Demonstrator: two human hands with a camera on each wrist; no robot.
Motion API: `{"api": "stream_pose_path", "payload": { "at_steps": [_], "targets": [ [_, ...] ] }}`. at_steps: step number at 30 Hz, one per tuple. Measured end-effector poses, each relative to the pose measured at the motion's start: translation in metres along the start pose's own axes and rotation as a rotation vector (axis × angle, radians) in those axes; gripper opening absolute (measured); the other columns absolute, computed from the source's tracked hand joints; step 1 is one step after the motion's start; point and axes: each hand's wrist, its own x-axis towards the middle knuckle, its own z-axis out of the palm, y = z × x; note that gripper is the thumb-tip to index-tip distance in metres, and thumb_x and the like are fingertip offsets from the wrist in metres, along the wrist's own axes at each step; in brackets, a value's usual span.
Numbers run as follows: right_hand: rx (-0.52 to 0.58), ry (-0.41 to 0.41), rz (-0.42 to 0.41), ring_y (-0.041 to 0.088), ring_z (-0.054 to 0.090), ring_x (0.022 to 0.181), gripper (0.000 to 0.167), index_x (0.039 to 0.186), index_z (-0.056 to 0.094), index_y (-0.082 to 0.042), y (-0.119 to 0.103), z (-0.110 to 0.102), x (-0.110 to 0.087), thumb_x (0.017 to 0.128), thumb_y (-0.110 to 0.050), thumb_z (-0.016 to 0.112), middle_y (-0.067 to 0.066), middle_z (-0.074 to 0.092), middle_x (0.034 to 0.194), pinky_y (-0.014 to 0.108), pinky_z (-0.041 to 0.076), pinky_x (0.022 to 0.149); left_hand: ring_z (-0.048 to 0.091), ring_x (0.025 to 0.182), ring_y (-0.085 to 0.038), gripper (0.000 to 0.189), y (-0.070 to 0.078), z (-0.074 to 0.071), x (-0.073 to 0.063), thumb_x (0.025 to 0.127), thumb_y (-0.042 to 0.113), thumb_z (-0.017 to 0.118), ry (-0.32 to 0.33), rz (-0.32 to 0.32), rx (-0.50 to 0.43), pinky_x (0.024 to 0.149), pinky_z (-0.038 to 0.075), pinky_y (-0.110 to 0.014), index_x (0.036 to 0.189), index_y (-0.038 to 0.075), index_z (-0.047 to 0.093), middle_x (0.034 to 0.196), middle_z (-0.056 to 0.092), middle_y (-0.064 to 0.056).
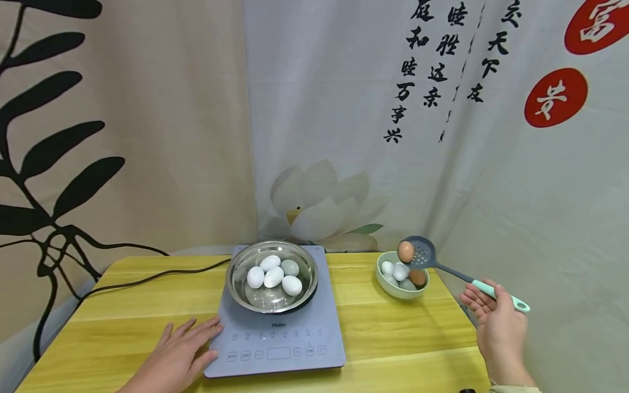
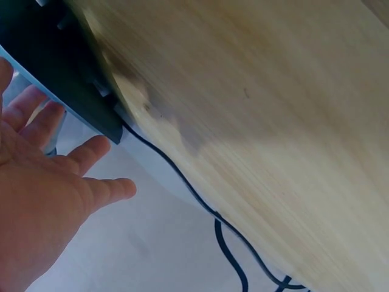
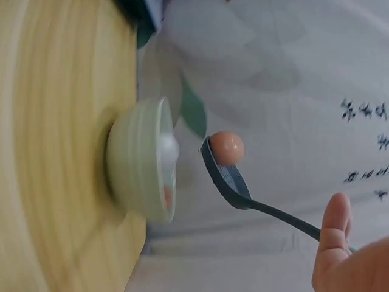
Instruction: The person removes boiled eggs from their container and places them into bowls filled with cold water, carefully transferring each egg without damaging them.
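My right hand (image 1: pixel 501 325) holds a skimmer (image 3: pixel 275 214) by its mint-green handle (image 1: pixel 511 301). A brown egg (image 3: pixel 227 148) rests in the skimmer's grey perforated head, raised above a pale green bowl (image 1: pixel 403 293) at the table's right. Inside that bowl lie several white and greyish eggs (image 1: pixel 400 271) and a brown one (image 1: pixel 417 278). Fingers spread, my left hand (image 1: pixel 179 352) lies at the left edge of the induction cooker (image 1: pixel 295 365). On the cooker stands a steel pan (image 1: pixel 267 303) with several white eggs (image 1: pixel 273 277) and a greyish one in it.
A black power cord (image 1: pixel 162 273) runs from the cooker leftward over the wooden table (image 1: pixel 393 333). Behind the table hangs a printed curtain (image 1: pixel 339 109). A small dark object (image 1: pixel 467 391) shows at the bottom edge of the head view.
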Motion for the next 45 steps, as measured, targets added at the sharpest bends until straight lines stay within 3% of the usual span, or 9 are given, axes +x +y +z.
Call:
{"api": "stream_pose_path", "payload": {
  "at_steps": [4,8,16,23,30,37,39,45],
  "targets": [
    [-0.029,0.101,-0.007,0.018,0.080,0.078,0.026,0.116,0.072,-0.010,0.002,-0.008,0.008,0.112,-0.030,0.056,0.010,0.081,0.088,0.032,0.068,0.070,0.055,0.141,-0.053,0.053,0.000,0.001,-0.001,0.102,0.054,0.067,0.005,-0.001,0.003,0.108,0.029,-0.090,0.146,0.025,0.067,0.158,0.060,0.001],
    [-0.110,0.139,-0.041,0.015,0.079,0.079,0.024,0.118,0.071,-0.012,0.008,-0.009,0.012,0.112,-0.030,0.056,0.006,0.081,0.088,0.030,0.067,0.069,0.054,0.142,-0.053,0.053,0.000,0.001,0.000,0.102,0.054,0.067,-0.016,-0.014,-0.001,0.109,0.028,-0.090,0.147,0.025,0.066,0.159,0.059,0.001],
    [-0.255,0.064,-0.220,0.008,0.078,0.078,0.024,0.125,0.065,-0.008,0.025,-0.002,0.011,0.112,-0.026,0.057,0.001,0.080,0.089,0.024,0.066,0.070,0.053,0.142,-0.053,0.054,0.001,-0.001,0.000,0.101,0.053,0.068,-0.024,-0.025,-0.001,0.109,0.027,-0.090,0.147,0.025,0.066,0.160,0.058,0.001],
    [-0.467,0.009,-0.355,0.001,0.077,0.076,0.038,0.139,0.060,-0.001,0.034,0.003,0.008,0.112,-0.028,0.056,-0.008,0.079,0.090,0.018,0.064,0.072,0.052,0.143,-0.053,0.054,0.003,-0.001,0.000,0.101,0.052,0.069,-0.035,-0.032,-0.003,0.110,0.026,-0.090,0.148,0.026,0.065,0.161,0.057,0.001],
    [-0.523,-0.012,-0.453,-0.002,0.075,0.075,0.044,0.143,0.059,0.006,0.035,0.003,0.005,0.113,-0.026,0.055,-0.012,0.078,0.093,0.014,0.062,0.072,0.052,0.143,-0.053,0.053,0.003,0.000,0.000,0.101,0.051,0.070,-0.028,-0.030,-0.008,0.110,0.027,-0.090,0.147,0.026,0.066,0.160,0.058,0.001],
    [-0.700,-0.050,-0.606,-0.007,0.074,0.084,0.040,0.143,0.063,0.001,0.032,0.007,-0.006,0.115,-0.025,0.050,-0.020,0.075,0.100,0.012,0.061,0.077,0.051,0.144,-0.053,0.053,0.004,-0.002,-0.001,0.101,0.050,0.070,-0.034,-0.034,-0.011,0.110,0.026,-0.090,0.147,0.025,0.065,0.161,0.057,0.000],
    [-0.682,-0.069,-0.612,-0.006,0.075,0.084,0.038,0.142,0.064,-0.001,0.031,0.011,-0.012,0.115,-0.024,0.050,-0.017,0.076,0.100,0.014,0.062,0.078,0.051,0.144,-0.053,0.054,0.003,-0.002,-0.001,0.101,0.050,0.070,-0.036,-0.034,-0.010,0.110,0.026,-0.090,0.148,0.025,0.065,0.161,0.057,0.000],
    [-0.310,-0.159,-0.425,0.014,0.079,0.082,0.031,0.132,0.067,-0.001,0.027,0.040,-0.039,0.113,-0.022,0.055,0.008,0.081,0.099,0.026,0.066,0.076,0.053,0.143,-0.053,0.054,0.002,-0.001,-0.001,0.101,0.052,0.069,-0.020,-0.021,-0.002,0.109,0.028,-0.090,0.148,0.025,0.066,0.160,0.058,0.001]
  ]
}}
